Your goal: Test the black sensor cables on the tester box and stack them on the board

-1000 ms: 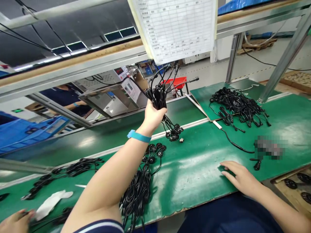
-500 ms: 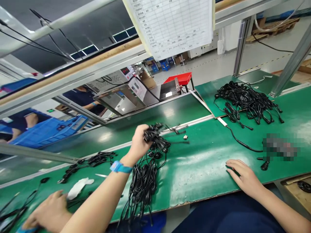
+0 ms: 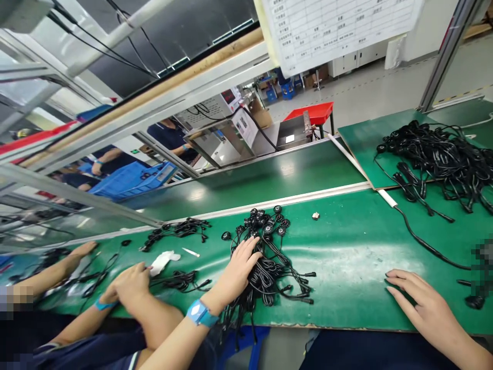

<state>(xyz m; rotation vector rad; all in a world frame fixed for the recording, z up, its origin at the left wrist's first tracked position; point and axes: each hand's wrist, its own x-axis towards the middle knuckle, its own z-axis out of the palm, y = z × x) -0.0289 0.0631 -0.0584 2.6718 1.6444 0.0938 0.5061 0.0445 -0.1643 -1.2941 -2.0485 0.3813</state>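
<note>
My left hand point(image 3: 239, 267), with a blue wristband, lies with fingers stretched out on a bundle of black cables point(image 3: 275, 275) on the green bench point(image 3: 346, 257). The bundle's round black heads point(image 3: 265, 222) fan out just beyond my fingertips. Its plug ends point right and some cable hangs over the front edge. My right hand point(image 3: 418, 300) rests flat and open on the bench near the front edge, holding nothing. A small metal piece point(image 3: 316, 216) lies alone to the right of the heads.
A co-worker's two hands point(image 3: 129, 282) work on cables at my left, beside a white cloth point(image 3: 164, 259) and a smaller cable bundle point(image 3: 177, 228). A big heap of black cables point(image 3: 435, 154) fills the back right. A conveyor belt point(image 3: 269, 180) runs behind, and a paper chart point(image 3: 339, 25) hangs overhead.
My left hand has brought the cable bundle down from the air and laid it on the bench, fingers now flat on it. The view has swung left. My right hand stays put.
</note>
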